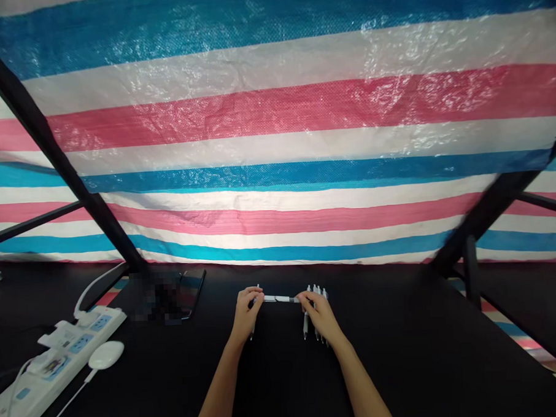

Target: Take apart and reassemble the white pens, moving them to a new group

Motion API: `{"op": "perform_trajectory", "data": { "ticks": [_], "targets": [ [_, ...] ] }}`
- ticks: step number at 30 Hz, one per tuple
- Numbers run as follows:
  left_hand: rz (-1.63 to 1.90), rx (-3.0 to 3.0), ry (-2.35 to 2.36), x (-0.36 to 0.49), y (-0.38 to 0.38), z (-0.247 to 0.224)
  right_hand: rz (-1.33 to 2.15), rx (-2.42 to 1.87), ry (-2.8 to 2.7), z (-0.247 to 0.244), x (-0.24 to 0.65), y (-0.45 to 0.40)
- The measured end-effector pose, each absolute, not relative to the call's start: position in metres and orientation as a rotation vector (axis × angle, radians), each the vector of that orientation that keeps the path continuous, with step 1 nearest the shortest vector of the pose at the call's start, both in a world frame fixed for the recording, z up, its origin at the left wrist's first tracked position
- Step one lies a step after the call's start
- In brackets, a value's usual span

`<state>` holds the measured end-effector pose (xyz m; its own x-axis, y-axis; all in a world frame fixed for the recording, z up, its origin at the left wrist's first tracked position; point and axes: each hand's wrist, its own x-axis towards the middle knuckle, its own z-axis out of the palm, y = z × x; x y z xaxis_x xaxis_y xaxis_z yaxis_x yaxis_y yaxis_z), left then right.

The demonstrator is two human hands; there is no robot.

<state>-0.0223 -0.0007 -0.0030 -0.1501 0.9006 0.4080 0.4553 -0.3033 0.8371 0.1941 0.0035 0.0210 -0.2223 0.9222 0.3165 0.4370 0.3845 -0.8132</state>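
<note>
A white pen lies level between my two hands, just above or on the black table. My left hand pinches its left end, fingers closed. At the other end, my right hand has thumb and fingertips closed on the grey part of the same pen. Several white pens stand side by side in a row under and beside my right hand, which hides their middles. Another slim pen shows partly beneath my left hand, its tip pointing toward me.
A white power strip with plugs and cables runs along the left, a white round charger beside it. A dark phone-like slab lies farther back. Black frame bars and a striped plastic sheet bound the black table.
</note>
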Motion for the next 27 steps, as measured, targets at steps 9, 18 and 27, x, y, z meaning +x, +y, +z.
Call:
{"op": "perform_trajectory", "data": {
  "ticks": [9,18,27],
  "targets": [
    [1.419,1.753,1.553,-0.0251,0.0013,-0.0044,0.775,-1.136,-1.825,0.0159,0.192,0.0023],
    [1.384,1.776,1.562,-0.0245,0.0,-0.0041,0.778,-1.105,-1.818,0.0169,0.1931,0.003],
    [1.412,1.772,1.542,-0.025,0.0026,-0.0069,0.79,-1.094,-1.811,0.0162,0.1933,0.0051]
  ]
}}
